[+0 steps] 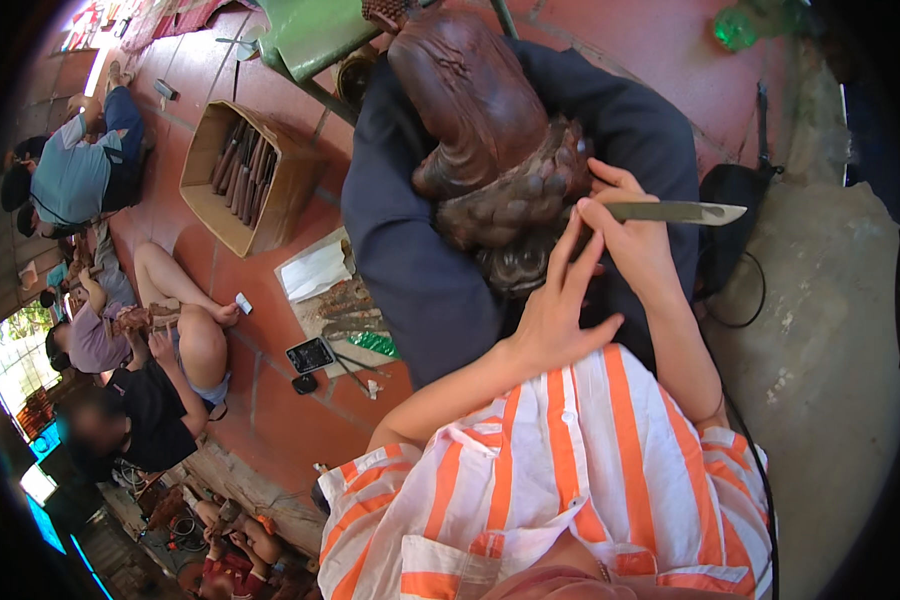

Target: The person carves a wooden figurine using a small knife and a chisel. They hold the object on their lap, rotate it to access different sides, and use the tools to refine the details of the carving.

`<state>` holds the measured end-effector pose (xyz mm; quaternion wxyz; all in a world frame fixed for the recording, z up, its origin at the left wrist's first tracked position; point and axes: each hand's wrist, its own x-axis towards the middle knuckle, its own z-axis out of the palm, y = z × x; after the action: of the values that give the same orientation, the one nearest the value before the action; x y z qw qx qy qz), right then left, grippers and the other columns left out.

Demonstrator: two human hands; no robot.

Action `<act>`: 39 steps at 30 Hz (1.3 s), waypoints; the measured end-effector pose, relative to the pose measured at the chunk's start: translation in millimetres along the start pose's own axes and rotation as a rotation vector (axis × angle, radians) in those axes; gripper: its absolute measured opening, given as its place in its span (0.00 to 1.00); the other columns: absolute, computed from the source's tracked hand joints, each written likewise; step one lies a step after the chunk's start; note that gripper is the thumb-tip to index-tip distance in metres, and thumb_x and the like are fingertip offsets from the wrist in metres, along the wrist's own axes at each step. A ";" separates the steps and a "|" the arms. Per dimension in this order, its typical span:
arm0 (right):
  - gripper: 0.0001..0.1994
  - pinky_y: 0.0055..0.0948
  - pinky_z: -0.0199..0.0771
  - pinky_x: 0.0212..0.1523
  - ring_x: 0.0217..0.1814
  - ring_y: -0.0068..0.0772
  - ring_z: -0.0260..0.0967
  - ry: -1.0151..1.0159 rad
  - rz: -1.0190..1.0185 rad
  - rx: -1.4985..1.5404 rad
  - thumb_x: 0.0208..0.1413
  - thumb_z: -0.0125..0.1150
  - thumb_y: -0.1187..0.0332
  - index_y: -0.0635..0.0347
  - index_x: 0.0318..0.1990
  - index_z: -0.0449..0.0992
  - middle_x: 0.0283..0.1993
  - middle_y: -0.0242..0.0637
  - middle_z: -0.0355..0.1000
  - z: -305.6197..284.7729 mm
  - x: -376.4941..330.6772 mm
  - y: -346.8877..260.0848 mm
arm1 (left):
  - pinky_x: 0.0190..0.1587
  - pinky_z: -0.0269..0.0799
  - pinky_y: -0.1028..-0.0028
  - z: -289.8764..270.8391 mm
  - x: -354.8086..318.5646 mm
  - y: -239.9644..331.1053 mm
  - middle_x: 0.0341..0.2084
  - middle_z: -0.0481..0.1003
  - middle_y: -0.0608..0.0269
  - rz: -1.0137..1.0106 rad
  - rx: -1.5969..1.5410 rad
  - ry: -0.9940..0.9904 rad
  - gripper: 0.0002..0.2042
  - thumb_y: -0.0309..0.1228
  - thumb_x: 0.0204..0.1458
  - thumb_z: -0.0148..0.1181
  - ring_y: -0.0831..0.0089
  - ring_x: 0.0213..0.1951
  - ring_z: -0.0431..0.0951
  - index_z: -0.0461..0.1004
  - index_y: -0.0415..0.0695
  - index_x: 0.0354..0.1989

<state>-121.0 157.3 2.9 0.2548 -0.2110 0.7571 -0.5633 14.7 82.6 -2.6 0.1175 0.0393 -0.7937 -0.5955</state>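
A dark brown carved wooden statue [470,100] of a seated figure with a curled-hair head lies across my lap on dark cloth. Its rounded, petal-like base points toward me. My right hand [635,240] pinches a narrow, flat metal carving blade [675,212] like a pen. One end of the blade sticks out to the right; the other is hidden by my fingers at the statue's base. My left hand [560,315] reaches in from the lower left, fingers stretched and thumb apart. Its fingertips meet the right hand's fingers beside the base.
A cardboard box [245,235] of wooden-handled tools stands on the red tiles to the left. Nearer are a phone [311,354] and a board [320,290] with wood pieces. Several people sit farther left. A green chair [315,35] stands ahead; a black bag [732,205] lies right.
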 end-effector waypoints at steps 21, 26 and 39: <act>0.10 0.36 0.61 0.59 0.62 0.43 0.60 -0.043 0.078 0.033 0.50 0.64 0.65 0.64 0.34 0.79 0.54 0.51 0.64 1.3 -6.0 -5.8 | 0.28 0.76 0.76 1.3 -7.1 0.9 0.66 0.41 0.36 0.069 0.104 0.050 0.52 0.27 0.33 0.72 0.56 0.51 0.72 0.43 0.41 0.68; 0.11 0.39 0.57 0.62 0.66 0.51 0.55 0.036 0.005 -0.106 0.50 0.63 0.63 0.62 0.35 0.79 0.57 0.54 0.61 21.5 -10.0 -13.5 | 0.30 0.76 0.75 0.0 -14.0 -6.0 0.66 0.42 0.36 0.108 0.143 0.184 0.51 0.26 0.33 0.71 0.58 0.50 0.73 0.44 0.40 0.67; 0.11 0.35 0.62 0.58 0.62 0.45 0.62 0.013 0.002 -0.041 0.49 0.64 0.67 0.69 0.33 0.78 0.59 0.54 0.61 1.0 -4.6 -5.9 | 0.45 0.74 0.68 -2.0 -5.9 4.7 0.64 0.48 0.38 -0.062 0.002 0.035 0.44 0.24 0.36 0.69 0.53 0.55 0.70 0.51 0.38 0.65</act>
<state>-116.6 157.8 9.0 0.2459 -0.2116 0.7705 -0.5487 21.2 83.3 1.7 0.1128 0.0745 -0.7906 -0.5972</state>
